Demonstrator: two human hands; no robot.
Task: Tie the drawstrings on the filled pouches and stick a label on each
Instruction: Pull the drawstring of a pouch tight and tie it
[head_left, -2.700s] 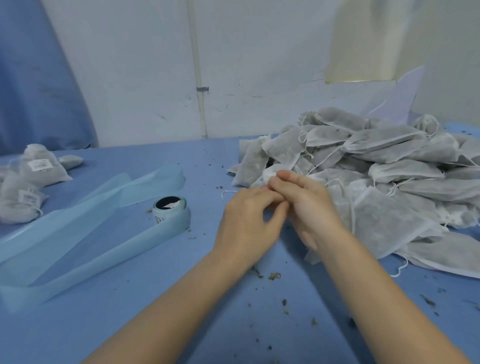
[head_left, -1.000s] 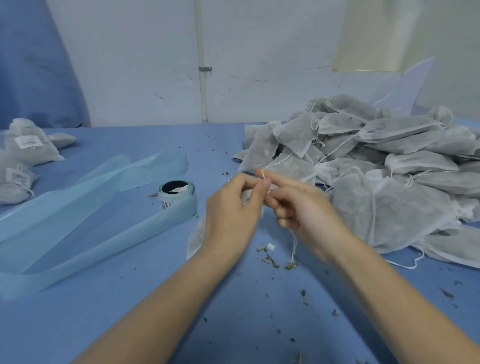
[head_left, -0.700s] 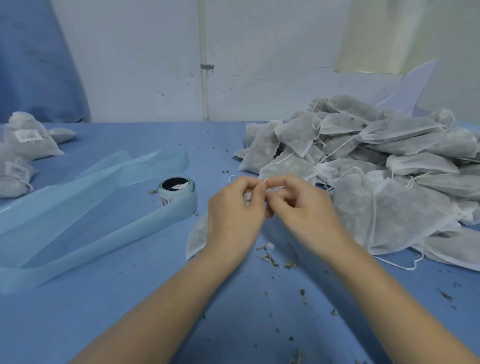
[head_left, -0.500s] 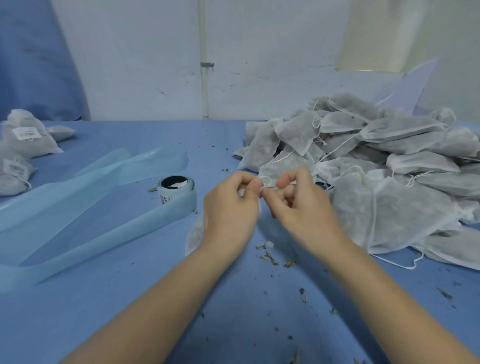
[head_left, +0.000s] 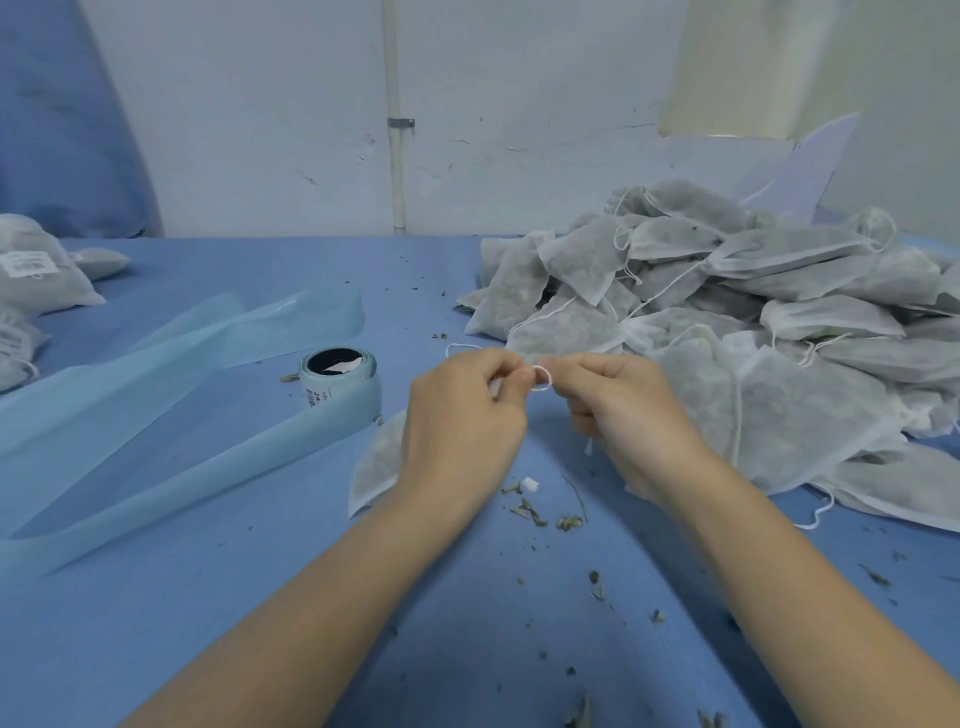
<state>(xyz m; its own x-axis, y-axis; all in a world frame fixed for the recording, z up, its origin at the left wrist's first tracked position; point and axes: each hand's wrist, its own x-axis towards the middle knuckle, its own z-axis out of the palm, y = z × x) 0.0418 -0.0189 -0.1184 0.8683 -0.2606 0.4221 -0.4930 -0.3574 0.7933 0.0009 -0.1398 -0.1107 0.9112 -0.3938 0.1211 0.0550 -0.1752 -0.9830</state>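
Blue tabletop (head_left: 467, 280), frame centre: thin drawstring (head_left: 542, 378) loop is pinched between left hand (head_left: 462, 421) and right hand (head_left: 623, 410). Soft, light pouch (head_left: 376, 467) is judged floppy, best handled by the string near its neck.

Your left hand (head_left: 460, 421): fingers curled, pinching the white drawstring (head_left: 541, 376) at the loop's left side.
Your right hand (head_left: 623, 415): pinching the same drawstring from the right; a small loop shows between both hands.
Pouch (head_left: 376, 465): lies on the blue table (head_left: 208, 597), partly hidden under your left hand.
Pile of filled pouches (head_left: 753, 332): far right.
Label roll (head_left: 340, 376): left of your hands, its blue backing strip (head_left: 130, 415) trailing left.
Labelled pouches (head_left: 36, 275): far left edge.
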